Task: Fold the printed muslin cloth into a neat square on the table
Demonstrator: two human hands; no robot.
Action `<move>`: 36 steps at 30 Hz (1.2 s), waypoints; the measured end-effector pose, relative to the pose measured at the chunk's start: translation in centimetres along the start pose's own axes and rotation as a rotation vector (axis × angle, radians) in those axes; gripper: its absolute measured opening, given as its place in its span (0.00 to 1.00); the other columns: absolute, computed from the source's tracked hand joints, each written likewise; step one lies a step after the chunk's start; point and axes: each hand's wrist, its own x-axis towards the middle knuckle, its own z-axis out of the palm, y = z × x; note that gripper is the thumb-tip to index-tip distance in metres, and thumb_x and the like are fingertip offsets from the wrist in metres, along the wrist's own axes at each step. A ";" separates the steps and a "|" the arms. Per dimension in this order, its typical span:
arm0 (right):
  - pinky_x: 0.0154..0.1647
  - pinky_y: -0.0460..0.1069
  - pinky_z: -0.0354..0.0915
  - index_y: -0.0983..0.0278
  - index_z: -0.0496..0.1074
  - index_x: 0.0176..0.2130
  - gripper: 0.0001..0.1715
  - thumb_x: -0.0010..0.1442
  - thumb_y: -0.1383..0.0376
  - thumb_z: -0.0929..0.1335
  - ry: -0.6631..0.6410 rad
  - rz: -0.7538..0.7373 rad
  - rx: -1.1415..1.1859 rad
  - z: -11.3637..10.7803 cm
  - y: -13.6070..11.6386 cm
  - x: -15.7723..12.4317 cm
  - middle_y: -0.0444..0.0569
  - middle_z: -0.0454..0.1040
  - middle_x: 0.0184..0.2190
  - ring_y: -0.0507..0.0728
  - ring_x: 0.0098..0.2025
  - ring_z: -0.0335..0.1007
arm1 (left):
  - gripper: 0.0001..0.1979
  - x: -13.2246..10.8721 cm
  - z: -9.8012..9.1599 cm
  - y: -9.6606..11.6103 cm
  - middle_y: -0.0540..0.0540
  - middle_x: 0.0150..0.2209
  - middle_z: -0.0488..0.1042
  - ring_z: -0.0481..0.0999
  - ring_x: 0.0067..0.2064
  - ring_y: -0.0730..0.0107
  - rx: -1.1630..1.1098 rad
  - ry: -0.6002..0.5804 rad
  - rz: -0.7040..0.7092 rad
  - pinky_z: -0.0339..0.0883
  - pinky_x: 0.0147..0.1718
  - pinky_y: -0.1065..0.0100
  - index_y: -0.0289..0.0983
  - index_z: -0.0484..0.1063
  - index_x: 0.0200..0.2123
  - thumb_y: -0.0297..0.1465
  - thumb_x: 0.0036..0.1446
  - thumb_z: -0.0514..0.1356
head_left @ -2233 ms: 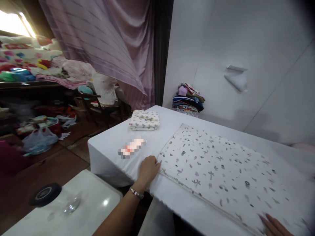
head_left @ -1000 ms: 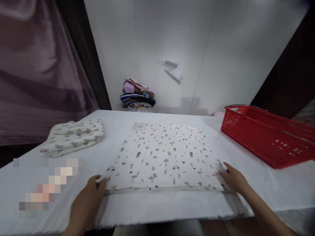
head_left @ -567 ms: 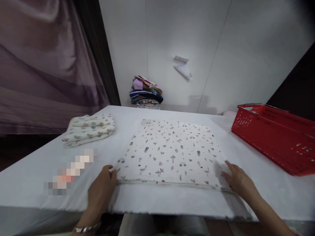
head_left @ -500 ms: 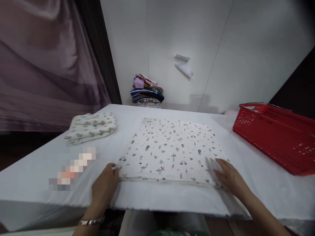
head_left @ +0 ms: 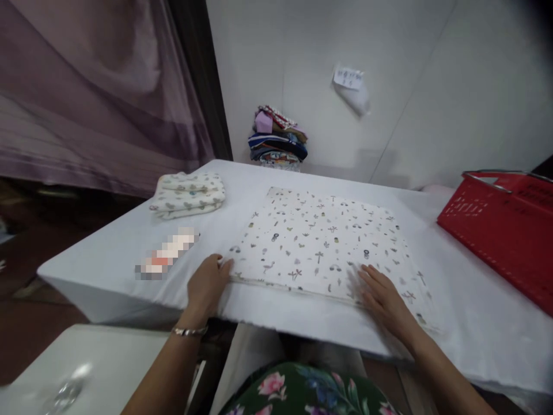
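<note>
A white cloth with small printed motifs (head_left: 322, 239) lies flat, folded into a rectangle, on the white table (head_left: 276, 178). My left hand (head_left: 207, 283) rests at its near left corner, fingers curled against the cloth's edge; a bracelet is on that wrist. My right hand (head_left: 384, 297) lies flat on the near right part of the cloth with fingers stretched out. Neither hand lifts anything.
A folded patterned cloth bundle (head_left: 189, 194) sits at the table's left. A stack of coloured folded clothes (head_left: 277, 138) stands against the wall. A red plastic basket (head_left: 503, 222) is at the right. A small blurred object (head_left: 166, 260) lies near the left hand. A lower white table (head_left: 99, 363) is at bottom left.
My right hand has slid leftward over the cloth from its right corner. The left hand stays at the left corner. The view has shifted to the right and down.
</note>
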 end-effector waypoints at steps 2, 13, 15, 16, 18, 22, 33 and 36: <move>0.58 0.62 0.58 0.60 0.67 0.54 0.21 0.65 0.57 0.60 0.004 -0.080 0.080 0.3 -2.1 0.8 0.54 0.65 0.57 0.63 0.61 0.57 | 0.20 -0.4 0.1 0.0 0.41 0.42 0.74 0.73 0.42 0.57 -0.036 0.103 0.052 0.65 0.38 0.61 0.36 0.67 0.45 0.44 0.58 0.50; 0.45 0.56 0.68 0.61 0.74 0.45 0.14 0.63 0.61 0.63 -0.073 -0.216 0.220 2.8 -8.6 4.2 0.53 0.73 0.41 0.59 0.44 0.68 | 0.08 -4.0 2.7 3.3 0.46 0.37 0.74 0.69 0.40 0.65 -0.171 0.049 0.734 0.61 0.41 0.61 0.40 0.74 0.33 0.33 0.59 0.56; 0.44 0.56 0.67 0.61 0.74 0.45 0.14 0.63 0.61 0.63 -0.080 -0.220 0.210 3.0 -8.7 4.4 0.53 0.73 0.40 0.59 0.43 0.68 | 0.07 -4.1 3.5 3.9 0.46 0.39 0.74 0.69 0.43 0.64 -0.164 0.017 0.781 0.60 0.42 0.60 0.40 0.75 0.35 0.33 0.59 0.57; 0.43 0.56 0.67 0.61 0.74 0.45 0.14 0.63 0.61 0.63 -0.086 -0.222 0.207 3.0 -8.8 4.5 0.53 0.73 0.40 0.59 0.42 0.67 | 0.07 -4.1 3.8 4.1 0.46 0.39 0.74 0.69 0.44 0.63 -0.162 0.006 0.796 0.60 0.42 0.59 0.41 0.75 0.35 0.33 0.58 0.57; 0.42 0.56 0.66 0.62 0.74 0.44 0.14 0.63 0.61 0.63 -0.100 -0.225 0.208 3.0 -8.9 4.6 0.53 0.72 0.39 0.59 0.41 0.67 | 0.06 -4.0 4.4 4.4 0.46 0.40 0.74 0.68 0.45 0.63 -0.163 -0.008 0.813 0.59 0.42 0.59 0.41 0.75 0.36 0.33 0.58 0.58; 0.41 0.55 0.67 0.62 0.75 0.40 0.13 0.64 0.63 0.62 -0.066 -0.199 0.265 3.1 -9.1 4.7 0.52 0.73 0.36 0.58 0.40 0.67 | 0.08 -3.8 4.8 4.7 0.46 0.39 0.74 0.69 0.44 0.64 -0.188 -0.010 0.813 0.60 0.43 0.59 0.41 0.75 0.36 0.34 0.60 0.56; 0.42 0.54 0.67 0.61 0.74 0.40 0.12 0.63 0.62 0.62 -0.001 -0.091 0.366 4.0 -9.3 4.4 0.51 0.73 0.36 0.58 0.40 0.68 | 0.10 -4.1 4.7 5.1 0.45 0.38 0.74 0.69 0.43 0.64 -0.251 0.007 0.781 0.61 0.42 0.59 0.39 0.74 0.37 0.33 0.62 0.53; 0.43 0.54 0.66 0.61 0.73 0.41 0.12 0.64 0.62 0.62 0.006 -0.083 0.371 4.3 -9.2 4.3 0.51 0.73 0.37 0.58 0.41 0.68 | 0.09 -4.8 4.8 5.6 0.45 0.38 0.73 0.68 0.42 0.65 -0.283 0.075 0.813 0.61 0.43 0.60 0.39 0.74 0.36 0.31 0.61 0.53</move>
